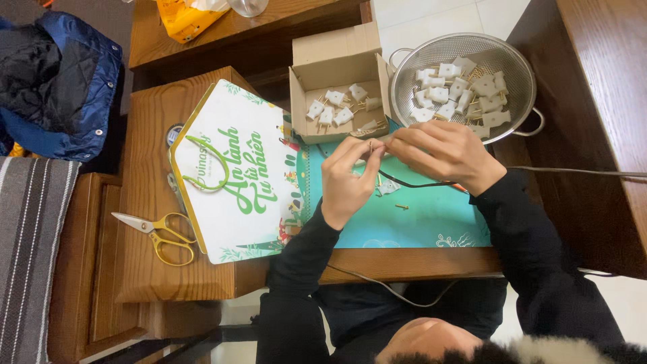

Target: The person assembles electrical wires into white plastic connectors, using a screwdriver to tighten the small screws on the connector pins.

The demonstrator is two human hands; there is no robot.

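From the head view, my left hand point(347, 176) and my right hand point(445, 152) meet over the teal mat point(431, 226) on the wooden tabletop point(145, 175). Both hands pinch a small brass-coloured plug part point(371, 145) between their fingertips, just in front of the cardboard box point(337, 84). A black cable point(421, 183) runs from under my right hand across the mat and leads off toward the dark wood at the right. Whether the part touches the cable end I cannot tell; my fingers cover that spot.

The open box holds several white plug pieces point(333, 108) with brass prongs. Beside it, touching its side, sits a metal colander point(465, 84) with more white plug pieces heaped inside. On the mat near my left hand lie one loose white piece point(389, 187) and a small brass screw point(402, 207).

Partly over the mat's edge lies a white and green paper bag point(232, 172). Next to it rest scissors point(158, 232) with yellow handles, blades shut. A blue jacket point(57, 84) lies well apart at the far corner.
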